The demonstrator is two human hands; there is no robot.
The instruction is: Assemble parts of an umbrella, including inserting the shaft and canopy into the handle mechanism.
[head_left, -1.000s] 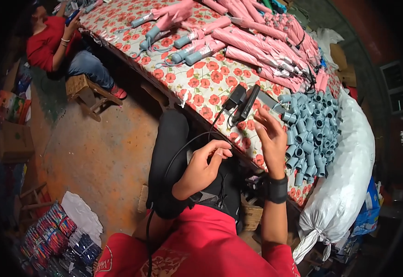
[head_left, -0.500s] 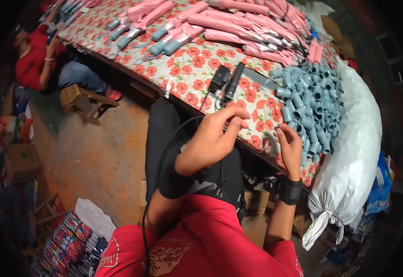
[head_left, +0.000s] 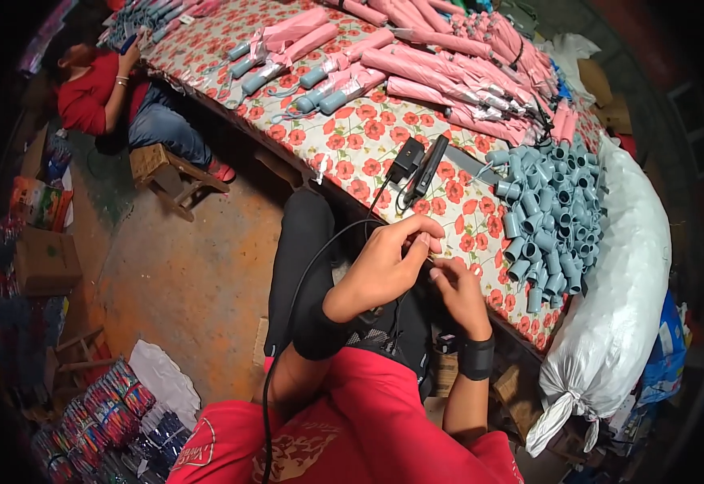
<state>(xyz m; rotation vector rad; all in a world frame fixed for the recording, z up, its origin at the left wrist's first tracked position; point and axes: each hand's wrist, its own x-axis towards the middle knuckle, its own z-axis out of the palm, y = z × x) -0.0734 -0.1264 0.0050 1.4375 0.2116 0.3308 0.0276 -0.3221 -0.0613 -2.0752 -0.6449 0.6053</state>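
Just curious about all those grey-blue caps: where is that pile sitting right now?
The pile of grey-blue caps lies on the flowered table at the person's right, beside the white sack, beyond the right hand.

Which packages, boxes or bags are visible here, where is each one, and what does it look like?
White sack: right of the floral table, tall, bulging, tied at the bottom.
Cardboard box: on the floor at far left, brown, rectangular.
Bundled packs: on the floor at lower left, long, multicoloured.
Blue bag: behind the sack, only partly seen.

Pink umbrellas (head_left: 441, 68) on a tablecloth (head_left: 368, 133) (red-flowered); blue-grey handles (head_left: 549, 214).
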